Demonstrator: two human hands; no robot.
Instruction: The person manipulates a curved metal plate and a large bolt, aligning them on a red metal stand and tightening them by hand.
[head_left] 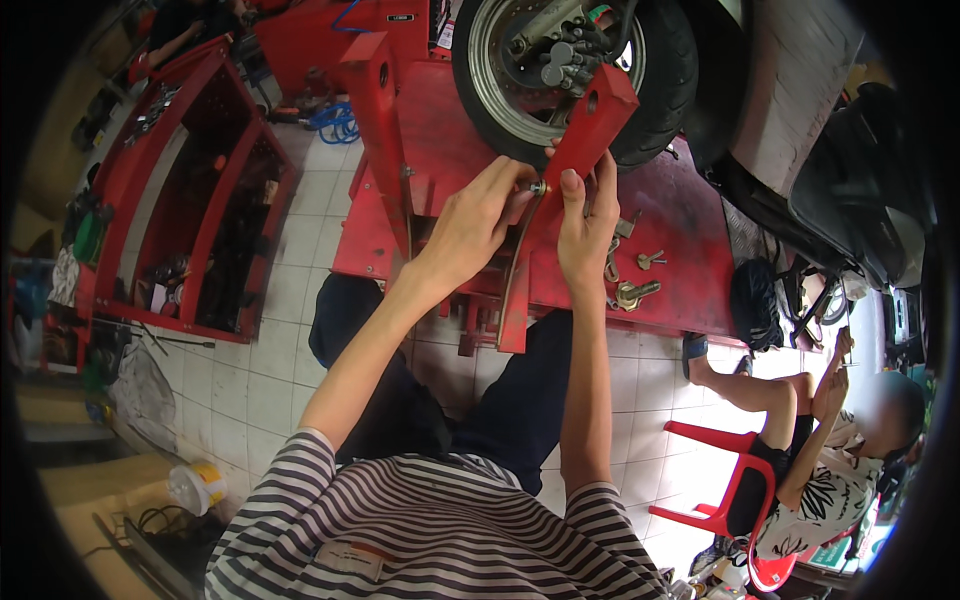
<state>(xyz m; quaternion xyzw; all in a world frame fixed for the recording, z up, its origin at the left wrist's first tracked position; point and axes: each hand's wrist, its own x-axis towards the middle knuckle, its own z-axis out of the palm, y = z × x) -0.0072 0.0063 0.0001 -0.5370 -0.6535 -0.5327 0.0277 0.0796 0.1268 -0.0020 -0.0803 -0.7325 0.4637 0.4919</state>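
Note:
My left hand (pixel 478 212) is closed in a pinch round a small bolt (pixel 538 187) set against the side of a red metal upright (pixel 578 140). That upright has a round hole near its top and is one of a pair; the other red upright (pixel 378 120) stands to the left. Round the right side of the nearer upright, my right hand (pixel 588 230) is closed, thumb on its face and fingers partly hidden behind. Just beyond it is a motorcycle wheel (pixel 672 90) with a brake caliper (pixel 568 62). Both uprights rise from a red platform (pixel 690 215).
Keys (pixel 650 260), a padlock (pixel 627 226) and a brass-coloured fitting (pixel 636 293) lie on the platform beside my right hand. Left stands a red tool cabinet (pixel 215 190); a coiled blue hose (pixel 334 123) lies behind. Another person (pixel 820 480) sits on a red chair (pixel 715 440) at right.

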